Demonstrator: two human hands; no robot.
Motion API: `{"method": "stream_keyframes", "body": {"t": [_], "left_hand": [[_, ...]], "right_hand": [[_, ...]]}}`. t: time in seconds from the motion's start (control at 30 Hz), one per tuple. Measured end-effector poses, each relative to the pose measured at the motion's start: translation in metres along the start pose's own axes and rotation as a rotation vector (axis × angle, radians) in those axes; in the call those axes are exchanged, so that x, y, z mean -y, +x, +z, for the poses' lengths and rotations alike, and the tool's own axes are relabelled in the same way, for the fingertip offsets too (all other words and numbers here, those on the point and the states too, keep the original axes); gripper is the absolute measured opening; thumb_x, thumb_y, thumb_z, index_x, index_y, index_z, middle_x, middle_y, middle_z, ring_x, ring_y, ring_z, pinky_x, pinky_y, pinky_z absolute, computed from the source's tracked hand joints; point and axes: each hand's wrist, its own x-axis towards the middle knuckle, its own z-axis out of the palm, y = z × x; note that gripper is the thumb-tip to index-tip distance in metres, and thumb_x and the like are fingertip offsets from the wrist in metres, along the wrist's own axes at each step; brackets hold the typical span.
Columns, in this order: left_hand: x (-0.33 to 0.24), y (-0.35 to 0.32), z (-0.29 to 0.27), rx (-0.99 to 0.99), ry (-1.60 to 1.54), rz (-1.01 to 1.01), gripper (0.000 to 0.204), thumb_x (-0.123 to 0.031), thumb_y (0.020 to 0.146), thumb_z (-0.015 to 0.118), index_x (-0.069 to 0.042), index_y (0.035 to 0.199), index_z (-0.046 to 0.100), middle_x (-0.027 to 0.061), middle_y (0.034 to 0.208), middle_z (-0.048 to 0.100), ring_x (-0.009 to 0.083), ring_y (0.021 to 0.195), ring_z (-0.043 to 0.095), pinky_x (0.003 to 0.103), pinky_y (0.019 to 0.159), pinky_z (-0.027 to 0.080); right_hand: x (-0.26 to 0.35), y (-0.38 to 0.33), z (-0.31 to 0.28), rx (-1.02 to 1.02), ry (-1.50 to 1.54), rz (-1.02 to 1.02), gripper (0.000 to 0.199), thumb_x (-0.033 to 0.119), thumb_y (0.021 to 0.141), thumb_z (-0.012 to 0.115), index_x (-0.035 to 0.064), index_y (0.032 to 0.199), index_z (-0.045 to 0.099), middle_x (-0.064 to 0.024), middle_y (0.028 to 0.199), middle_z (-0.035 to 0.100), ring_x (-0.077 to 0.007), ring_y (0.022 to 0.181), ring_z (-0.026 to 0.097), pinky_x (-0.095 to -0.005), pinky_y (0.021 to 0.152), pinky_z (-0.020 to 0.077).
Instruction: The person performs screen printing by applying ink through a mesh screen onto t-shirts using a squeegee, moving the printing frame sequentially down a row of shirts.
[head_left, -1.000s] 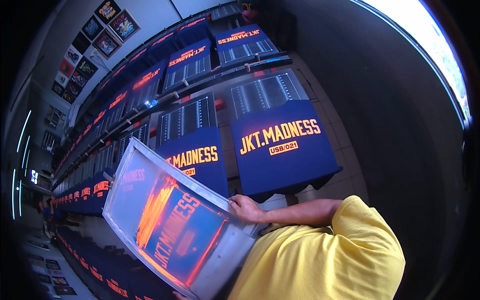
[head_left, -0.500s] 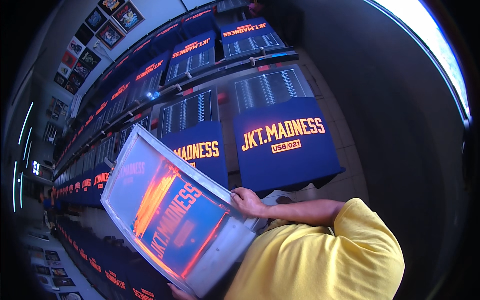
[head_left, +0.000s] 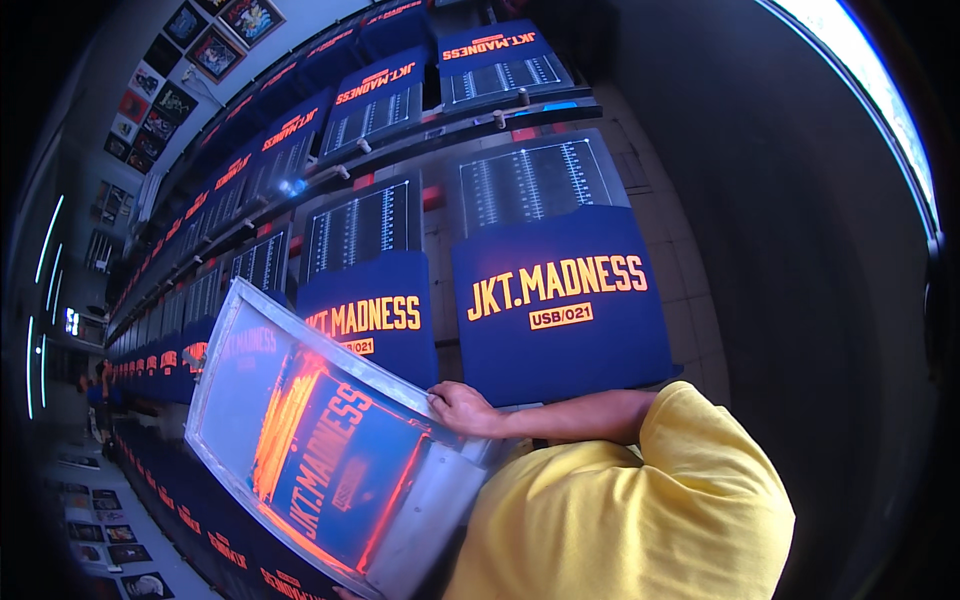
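A screen-printing frame [head_left: 335,346] with a pale metal rim is held tilted in front of me. Bright orange ink [head_left: 285,425] is streaked over its see-through mesh, which bears yellow-orange lettering. My right hand [head_left: 463,408] is closed around the rim's near right side. At the bottom edge a sliver of my left hand [head_left: 346,593] shows at the frame's lower end, most of it cut off. Past my right hand lies a navy cloth [head_left: 560,350] with a yellow-orange print, draped on a dark board [head_left: 535,180]. A second printed navy cloth [head_left: 365,280] lies beside it, partly behind the frame.
Long rows of boards with printed navy cloths run away to the far left. A dark rail with knobs [head_left: 420,145] separates two rows. Another row [head_left: 200,510] lies at lower left. A tiled floor strip [head_left: 655,200] and dark wall [head_left: 790,300] are on the right.
The frame has moved left and down in view, with my right hand still on it. More of the second cloth's print is uncovered, and less of my left hand shows.
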Motion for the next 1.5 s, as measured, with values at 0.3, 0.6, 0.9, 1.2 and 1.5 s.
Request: {"method": "stream_keyframes", "body": {"t": [0.3, 0.6, 0.9, 1.2, 1.5], "left_hand": [[-0.021, -0.058, -0.03, -0.11, 0.434, 0.442, 0.042, -0.03, 0.097, 0.061, 0.011, 0.107, 0.063, 0.0233, 0.093, 0.068, 0.0331, 0.08, 0.067, 0.04, 0.07, 0.055], [-0.109, -0.121, -0.044, -0.303, -0.344, -0.676, 0.059, -0.044, 0.099, 0.05, 0.013, 0.111, 0.061, 0.0174, 0.102, 0.063, 0.0259, 0.093, 0.064, 0.037, 0.08, 0.053], [-0.064, -0.177, -0.005, -0.6, -0.241, -0.693, 0.052, -0.041, 0.1, 0.05, 0.009, 0.104, 0.064, 0.0136, 0.096, 0.065, 0.0214, 0.084, 0.064, 0.032, 0.072, 0.052], [-0.092, -0.214, 0.085, -0.916, -0.359, -0.835, 0.055, -0.041, 0.101, 0.046, 0.009, 0.089, 0.064, 0.0104, 0.084, 0.064, 0.0198, 0.076, 0.057, 0.034, 0.072, 0.047], [-0.15, -0.258, 0.157, -1.102, -0.238, -0.885, 0.048, -0.041, 0.1, 0.049, 0.003, 0.087, 0.065, 0.0074, 0.08, 0.063, 0.0171, 0.072, 0.059, 0.033, 0.068, 0.047]], "right_hand": [[0.002, 0.029, -0.016, 0.194, 0.021, 0.009, 0.038, 0.026, 0.097, 0.048, -0.0033, 0.116, 0.063, -0.0235, 0.115, 0.063, -0.0386, 0.113, 0.059, -0.043, 0.1, 0.0444], [-0.042, 0.085, 0.013, 0.406, 0.038, -0.048, 0.036, 0.025, 0.097, 0.049, -0.0045, 0.113, 0.063, -0.0256, 0.11, 0.063, -0.0412, 0.106, 0.06, -0.0449, 0.094, 0.0456], [-0.079, 0.143, 0.094, 0.605, -0.005, -0.089, 0.03, 0.025, 0.095, 0.05, 0.0024, 0.107, 0.066, -0.0258, 0.091, 0.064, -0.0444, 0.091, 0.061, -0.0477, 0.081, 0.0478], [-0.105, 0.22, 0.176, 0.774, 0.027, -0.364, 0.03, 0.021, 0.096, 0.05, -0.002, 0.109, 0.065, -0.0237, 0.089, 0.067, -0.0327, 0.081, 0.064, -0.039, 0.079, 0.0492], [-0.09, 0.27, 0.194, 1.056, 0.052, -0.343, 0.029, 0.022, 0.093, 0.051, -0.0032, 0.101, 0.065, -0.0249, 0.084, 0.065, -0.0362, 0.077, 0.064, -0.0396, 0.074, 0.0487]]}}
